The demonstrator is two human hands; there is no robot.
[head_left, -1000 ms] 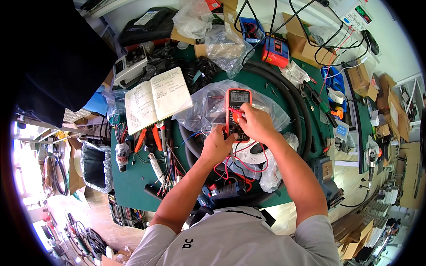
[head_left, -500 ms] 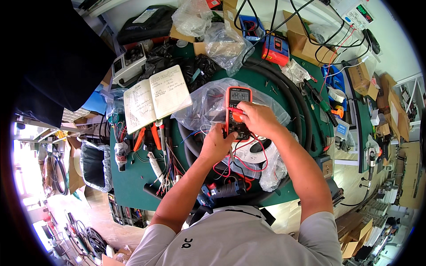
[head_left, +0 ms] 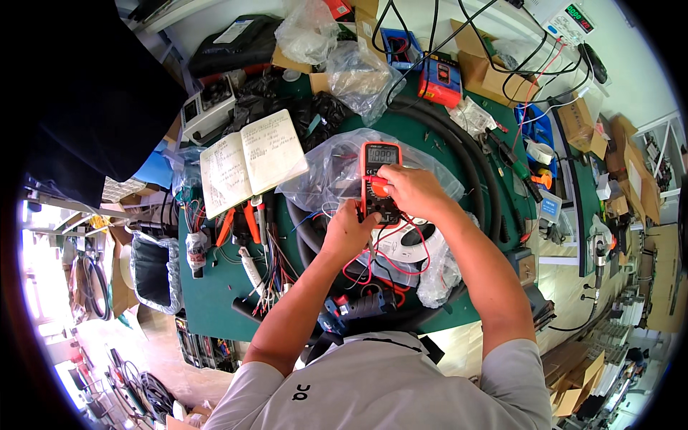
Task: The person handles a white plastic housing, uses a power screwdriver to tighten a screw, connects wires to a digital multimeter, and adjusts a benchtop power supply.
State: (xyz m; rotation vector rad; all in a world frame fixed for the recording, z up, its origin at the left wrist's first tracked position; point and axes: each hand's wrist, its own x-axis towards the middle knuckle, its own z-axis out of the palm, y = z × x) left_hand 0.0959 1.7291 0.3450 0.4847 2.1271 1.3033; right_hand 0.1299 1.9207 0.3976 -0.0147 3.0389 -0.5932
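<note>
An orange-cased multimeter (head_left: 383, 155) with a dark face and a grey display lies in front of me on clear plastic sheeting (head_left: 322, 172). My right hand (head_left: 410, 192) reaches over its right side, fingers closed on a red test probe (head_left: 379, 187) that lies across the dial area. At the lower left edge of the meter is my left hand (head_left: 349, 233), its thumb and fingers pinched together. What lies inside that pinch is hidden; thin blue and white wires end beside it. Red and black test leads (head_left: 428, 252) loop below the meter, over a white reel (head_left: 405, 247).
An open notebook (head_left: 276, 154) lies to the left, with orange-handled pliers (head_left: 251, 221) and a bundle of loose wires (head_left: 276, 269) nearer me. Thick black cable (head_left: 489, 172) curves around the right. A blue power drill (head_left: 358, 307) sits near the front edge; a lined bin (head_left: 156, 276) stands left.
The red probe in my right hand has dipped slightly toward me across the meter's face. The digits on the display look different. My left hand stays at the meter's lower left.
</note>
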